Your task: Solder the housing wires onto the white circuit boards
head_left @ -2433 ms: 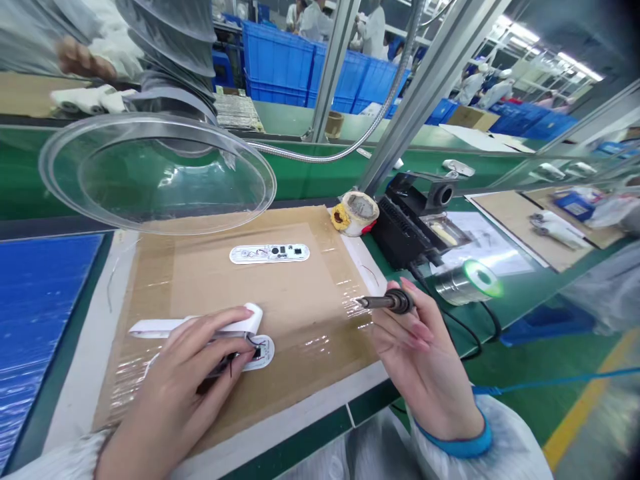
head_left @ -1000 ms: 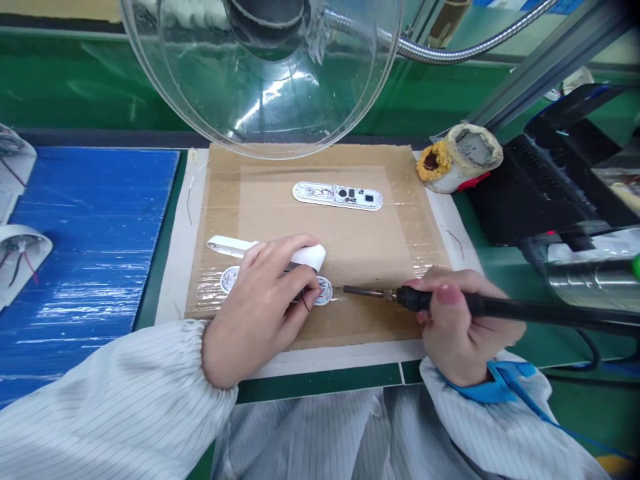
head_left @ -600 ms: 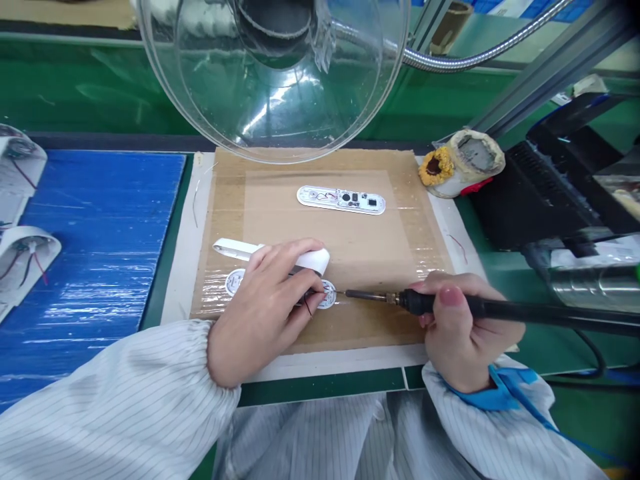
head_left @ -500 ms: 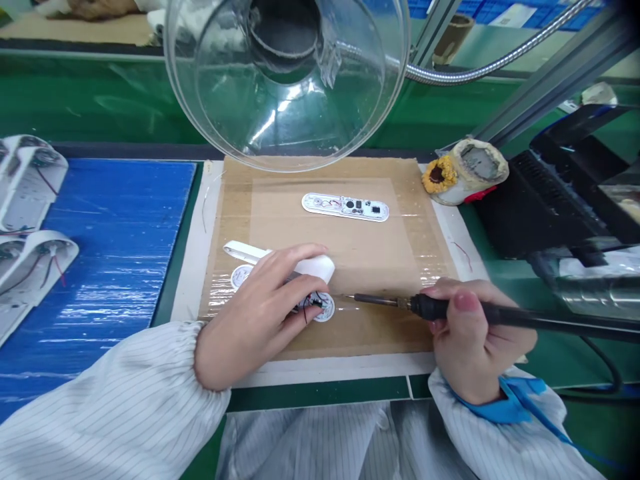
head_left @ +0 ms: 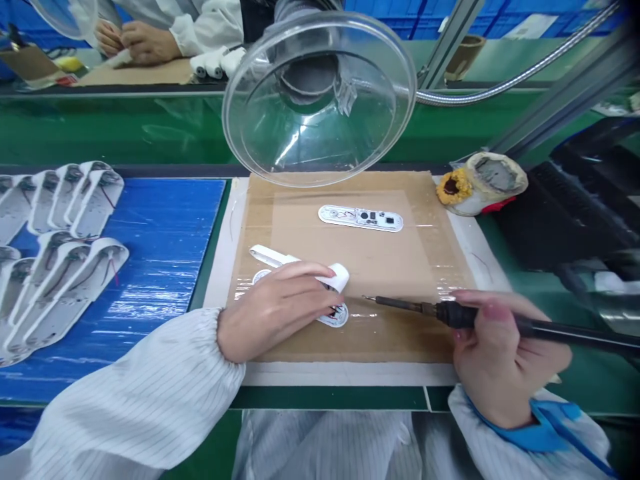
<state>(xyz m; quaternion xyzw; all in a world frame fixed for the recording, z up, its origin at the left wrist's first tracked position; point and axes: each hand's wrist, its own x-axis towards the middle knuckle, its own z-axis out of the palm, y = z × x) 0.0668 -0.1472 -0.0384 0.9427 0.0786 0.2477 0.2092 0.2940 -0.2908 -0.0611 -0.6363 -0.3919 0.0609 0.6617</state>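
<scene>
My left hand [head_left: 280, 303] is closed over a white plastic housing [head_left: 341, 276] with a long narrow handle reaching back to the left. Under its fingers lies a white circuit board [head_left: 337, 317] with thin wires, largely covered by the hand. A soldering iron [head_left: 465, 315] is in my right hand [head_left: 510, 347], gripped like a pen. Its thin tip points left, a short gap away from the board. Farther back on the cardboard mat [head_left: 440, 267] rests a second, rounded strip circuit board [head_left: 360, 218] carrying dark components.
A clear fume hood [head_left: 320, 177] hangs over the back of the mat. Several white housings with wires [head_left: 65, 293] lie on the blue sheet [head_left: 170, 247] at left. A tip-cleaning pot [head_left: 495, 180] and black equipment [head_left: 540, 207] stand at right. Another person's hands [head_left: 145, 43] show beyond the barrier.
The view has shifted, showing more of the left side and the far bench. My left fingers have flattened over the board, hiding its wires and my thumb. The soldering iron stays in my right hand.
</scene>
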